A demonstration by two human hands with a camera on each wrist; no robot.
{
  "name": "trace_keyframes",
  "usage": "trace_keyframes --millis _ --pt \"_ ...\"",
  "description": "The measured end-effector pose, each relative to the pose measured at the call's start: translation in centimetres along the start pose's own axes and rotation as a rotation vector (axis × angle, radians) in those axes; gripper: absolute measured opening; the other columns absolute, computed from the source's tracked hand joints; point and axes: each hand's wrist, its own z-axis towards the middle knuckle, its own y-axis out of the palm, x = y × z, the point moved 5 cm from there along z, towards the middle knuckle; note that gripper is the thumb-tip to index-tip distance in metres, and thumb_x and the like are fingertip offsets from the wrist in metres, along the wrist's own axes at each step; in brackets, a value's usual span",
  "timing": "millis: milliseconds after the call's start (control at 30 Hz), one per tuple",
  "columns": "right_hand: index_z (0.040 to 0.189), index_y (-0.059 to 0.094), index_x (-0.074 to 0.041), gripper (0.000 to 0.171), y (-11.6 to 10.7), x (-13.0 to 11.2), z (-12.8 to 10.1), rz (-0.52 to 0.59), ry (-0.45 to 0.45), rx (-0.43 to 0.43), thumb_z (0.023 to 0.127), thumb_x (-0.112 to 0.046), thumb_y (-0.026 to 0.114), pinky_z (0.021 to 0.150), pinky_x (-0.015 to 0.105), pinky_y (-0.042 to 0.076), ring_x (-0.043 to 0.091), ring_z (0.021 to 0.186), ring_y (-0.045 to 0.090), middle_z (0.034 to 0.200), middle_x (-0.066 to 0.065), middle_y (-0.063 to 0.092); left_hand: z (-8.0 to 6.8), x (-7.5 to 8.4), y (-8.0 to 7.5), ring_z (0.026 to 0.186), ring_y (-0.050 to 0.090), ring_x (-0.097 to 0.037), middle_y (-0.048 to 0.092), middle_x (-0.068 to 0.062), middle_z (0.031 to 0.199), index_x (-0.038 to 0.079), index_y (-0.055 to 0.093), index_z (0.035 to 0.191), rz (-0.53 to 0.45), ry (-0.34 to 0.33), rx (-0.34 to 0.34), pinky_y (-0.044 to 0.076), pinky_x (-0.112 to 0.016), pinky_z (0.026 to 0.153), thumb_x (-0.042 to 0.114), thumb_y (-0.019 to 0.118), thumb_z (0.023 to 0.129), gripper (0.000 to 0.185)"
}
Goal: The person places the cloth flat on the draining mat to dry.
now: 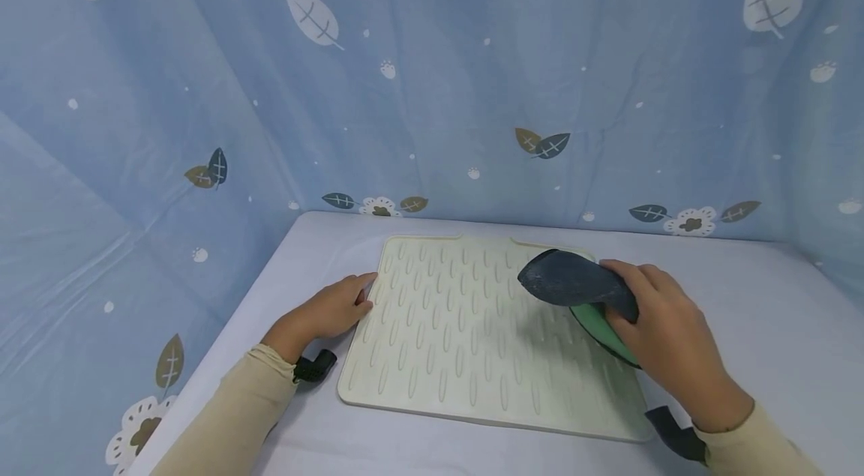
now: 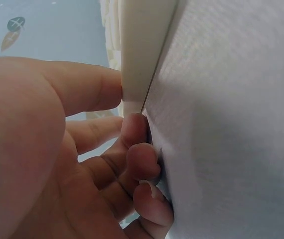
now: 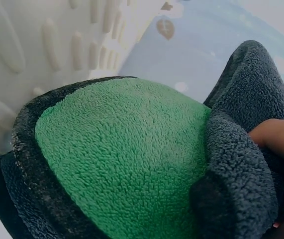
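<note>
A cream silicone mat (image 1: 439, 326) with raised ridges lies on a pale lavender table (image 1: 742, 296). My left hand (image 1: 364, 292) is at the mat's left edge. In the left wrist view the thumb (image 2: 97, 87) presses the edge of the mat (image 2: 142, 45) and the index fingertip (image 2: 134, 127) sits under it, pinching it. The other fingers curl against the table (image 2: 231, 124). My right hand (image 1: 634, 288) grips a folded cloth (image 1: 574, 281), dark grey outside and green inside, over the mat's right part. The green pile of the cloth (image 3: 127, 149) fills the right wrist view, with a fingertip (image 3: 276, 137) curled round it.
Blue fabric walls printed with leaves and flowers (image 1: 432, 86) close in the table at the back and on both sides. Black straps sit at both wrists (image 1: 313, 367). Bare tabletop shows to the right of the mat and along its front.
</note>
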Motion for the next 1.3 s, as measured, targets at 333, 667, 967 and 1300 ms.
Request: trace_keyframes --millis 333,667,967,1300 --pt "0.131 0.059 -0.004 0.068 0.6 -1.1 1.0 0.014 -0.008 -0.016 0.068 0.005 0.083 0.074 0.060 0.054 0.040 0.096 0.063 0.104 0.022 0.063 0.0 -0.1 0.0 0.075 0.049 -0.015 0.051 -0.004 0.089 0.001 0.033 0.155 -0.001 -0.008 0.005 0.042 -0.031 0.071 0.017 0.055 0.102 0.059" --pt "0.129 0.060 -0.004 0.063 1.3 -1.8 1.8 0.032 -0.023 -0.010 0.070 0.004 0.082 0.073 0.059 0.055 0.040 0.096 0.063 0.104 0.022 0.063 -0.2 0.4 -0.1 0.073 0.049 -0.016 0.051 -0.005 0.088 0.003 0.033 0.155 -0.003 -0.032 0.008 0.042 -0.030 0.067 0.016 0.056 0.102 0.059" --pt "0.128 0.061 -0.004 0.062 2.1 -2.4 2.4 0.044 -0.068 0.020 0.070 0.004 0.083 0.072 0.056 0.055 0.037 0.093 0.062 0.101 0.020 0.063 -0.1 0.4 -0.1 0.074 0.049 -0.016 0.051 -0.004 0.088 0.003 0.033 0.155 -0.002 -0.029 0.011 0.041 -0.030 0.068 0.017 0.055 0.102 0.059" --pt "0.129 0.061 -0.006 0.063 3.2 -3.4 3.0 0.073 -0.053 0.000 0.072 0.003 0.084 0.077 0.057 0.056 0.037 0.097 0.063 0.105 0.020 0.064 -0.1 0.2 -0.1 0.074 0.050 -0.015 0.051 -0.004 0.089 0.003 0.033 0.155 0.010 -0.013 0.009 0.042 -0.030 0.068 0.018 0.055 0.102 0.059"
